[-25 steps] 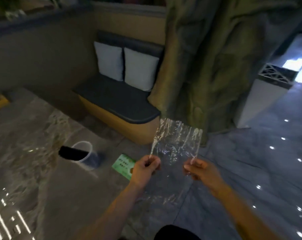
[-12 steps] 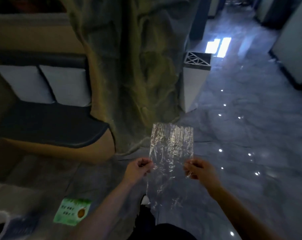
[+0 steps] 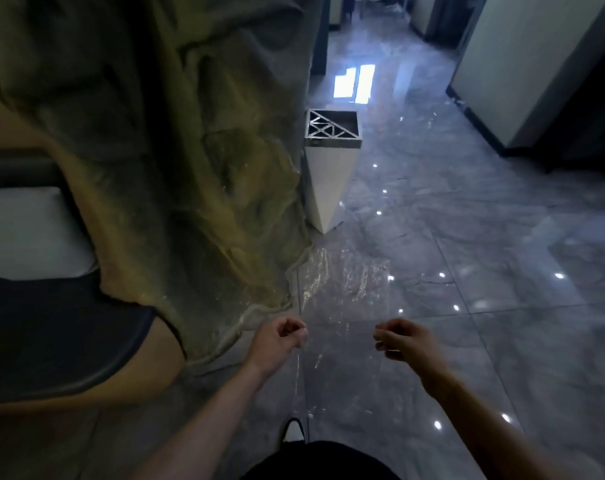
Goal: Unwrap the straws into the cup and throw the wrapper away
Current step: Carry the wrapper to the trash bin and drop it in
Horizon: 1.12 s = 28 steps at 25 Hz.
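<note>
I see the left hand (image 3: 280, 341) and right hand (image 3: 406, 341) each pinching the clear plastic wrapper (image 3: 346, 289). It stretches flat between them. A white trash bin (image 3: 329, 181) stands ahead.

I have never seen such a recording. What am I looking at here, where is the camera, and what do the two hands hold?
No machine here: a person wears one camera on the head, looking forward and down. The left hand and the right hand pinch the lower corners of a clear plastic wrapper, stretched flat between them. Ahead on the glossy tiled floor stands a white bin with a metal lattice top, beside a rock-like pillar. A shoe shows below. No cup or straws are in view.
</note>
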Available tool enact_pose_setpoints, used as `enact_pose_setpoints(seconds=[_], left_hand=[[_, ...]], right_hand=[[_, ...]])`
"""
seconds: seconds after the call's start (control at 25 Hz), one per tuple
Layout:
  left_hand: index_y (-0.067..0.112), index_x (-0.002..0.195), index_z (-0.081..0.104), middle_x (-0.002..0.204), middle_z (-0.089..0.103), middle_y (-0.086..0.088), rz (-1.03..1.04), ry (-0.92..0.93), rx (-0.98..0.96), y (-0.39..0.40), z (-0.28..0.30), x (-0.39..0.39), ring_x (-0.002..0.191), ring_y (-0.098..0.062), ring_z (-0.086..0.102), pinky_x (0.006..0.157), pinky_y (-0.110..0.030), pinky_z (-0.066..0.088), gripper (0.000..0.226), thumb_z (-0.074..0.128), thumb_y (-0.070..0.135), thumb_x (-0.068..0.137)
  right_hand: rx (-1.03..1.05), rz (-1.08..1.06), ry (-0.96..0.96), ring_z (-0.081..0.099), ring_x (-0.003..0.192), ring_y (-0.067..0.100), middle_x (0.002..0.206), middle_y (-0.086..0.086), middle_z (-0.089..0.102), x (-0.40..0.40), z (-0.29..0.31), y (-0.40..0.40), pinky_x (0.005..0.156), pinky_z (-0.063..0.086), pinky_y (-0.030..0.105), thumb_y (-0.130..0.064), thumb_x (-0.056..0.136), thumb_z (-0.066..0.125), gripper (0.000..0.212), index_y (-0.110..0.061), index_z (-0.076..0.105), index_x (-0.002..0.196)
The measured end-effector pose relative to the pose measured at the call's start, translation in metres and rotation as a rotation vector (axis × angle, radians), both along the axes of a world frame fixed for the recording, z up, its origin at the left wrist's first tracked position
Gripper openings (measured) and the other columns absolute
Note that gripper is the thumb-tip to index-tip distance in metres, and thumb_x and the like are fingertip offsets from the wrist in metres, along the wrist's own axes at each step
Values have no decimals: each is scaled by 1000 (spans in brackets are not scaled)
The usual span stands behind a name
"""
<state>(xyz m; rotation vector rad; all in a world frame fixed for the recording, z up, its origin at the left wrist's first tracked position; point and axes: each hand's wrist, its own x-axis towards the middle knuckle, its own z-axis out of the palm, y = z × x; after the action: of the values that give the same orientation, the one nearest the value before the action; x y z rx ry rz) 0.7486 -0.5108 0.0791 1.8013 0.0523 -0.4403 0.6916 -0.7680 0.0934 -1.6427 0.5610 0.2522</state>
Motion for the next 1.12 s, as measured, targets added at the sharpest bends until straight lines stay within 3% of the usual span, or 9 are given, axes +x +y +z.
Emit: enact_pose_setpoints(seconds=[0.2,0.48,0.88,1.12], left_hand=[[16,79,67,70,66,-3,-68,2,5,-11,-12,77,59,-9,58,54,-12,44,14,70,3,85],[17,76,65,67,65,-3,-124,0,6,-64,-19,167,56,-8,57,50,-10,43,19,70,1,84],[15,76,63,67,63,-6,-160,-7,53,-217,-4,286,60,-14,55,51,-13,43,18,67,0,86],[16,77,63,70,64,-4,-158,24,49,-291,11,343,61,-14,57,56,-23,43,17,67,3,87]], right_hand=[[-27,-146,-11,69,75,19,87,12,73,58,7,1,69,52,29,-12,84,69,10,-8,70,93],[-47,-185,-16,67,77,21,88,15,73,119,10,-42,73,50,33,-12,83,70,11,-6,70,93],[-83,-173,-39,68,68,14,84,10,76,230,10,-196,63,47,24,-10,85,68,6,-11,72,88],[-136,-136,-50,71,82,18,89,4,76,289,19,-274,69,52,27,-19,88,65,8,-18,72,92]])
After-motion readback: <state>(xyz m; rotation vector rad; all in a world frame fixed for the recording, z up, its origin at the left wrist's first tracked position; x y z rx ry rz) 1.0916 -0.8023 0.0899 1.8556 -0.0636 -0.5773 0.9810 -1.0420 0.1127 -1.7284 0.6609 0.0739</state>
